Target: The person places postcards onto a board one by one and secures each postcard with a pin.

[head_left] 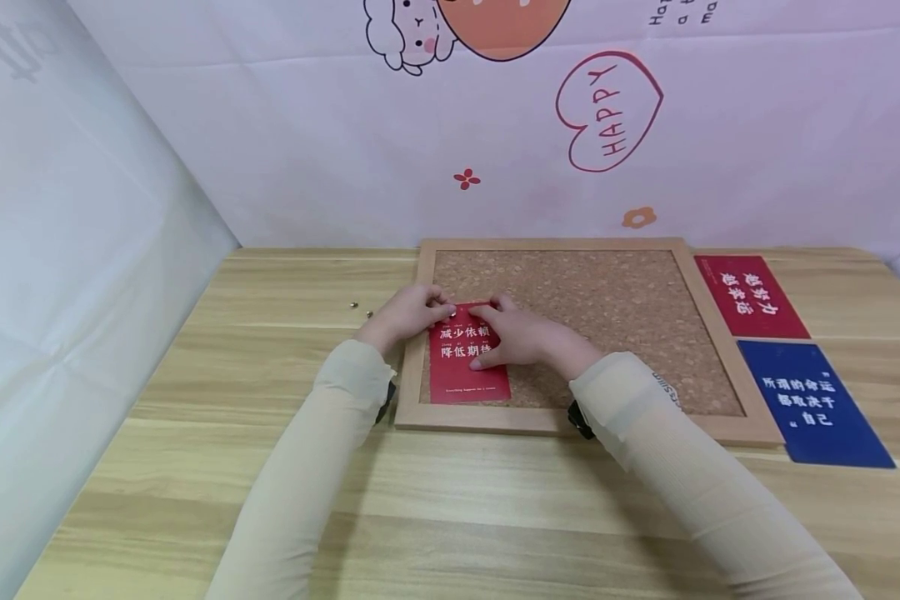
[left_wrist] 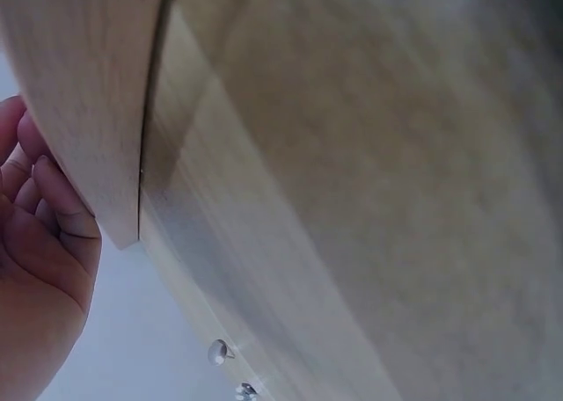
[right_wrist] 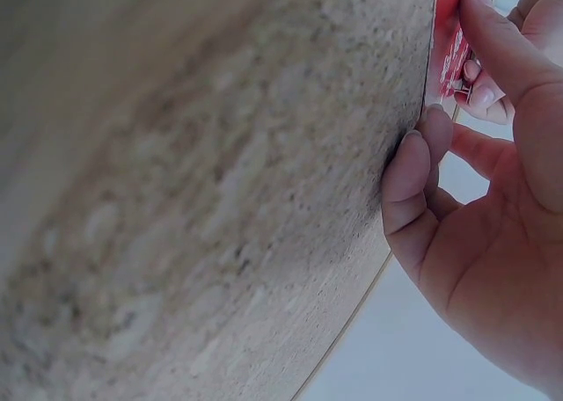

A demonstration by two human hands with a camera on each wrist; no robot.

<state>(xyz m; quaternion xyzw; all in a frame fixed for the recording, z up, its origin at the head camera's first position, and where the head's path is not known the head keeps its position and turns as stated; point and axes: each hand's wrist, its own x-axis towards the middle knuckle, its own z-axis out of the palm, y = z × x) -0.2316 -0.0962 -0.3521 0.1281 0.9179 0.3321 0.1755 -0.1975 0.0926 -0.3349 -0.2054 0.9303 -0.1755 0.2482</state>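
Observation:
A red card [head_left: 468,373] with white characters lies on the lower left of a wood-framed cork board [head_left: 615,321]. My left hand [head_left: 411,312] sits at the card's top left corner. Its curled fingertips [right_wrist: 482,91] pinch something small there, seemingly a pushpin. My right hand [head_left: 521,336] rests on the card's right half, with the index finger [right_wrist: 497,45] stretched across the card [right_wrist: 447,32] and the other fingers touching the cork [right_wrist: 220,199]. In the left wrist view my left hand [left_wrist: 40,260] curls beside the board's frame [left_wrist: 88,111].
Two loose brass pushpins [head_left: 361,309] lie on the wooden table [head_left: 450,508] left of the board, and show up again as pushpins [left_wrist: 222,352] in the left wrist view. A second red card [head_left: 752,297] and a blue card [head_left: 813,402] lie right of the frame. A printed backdrop stands behind.

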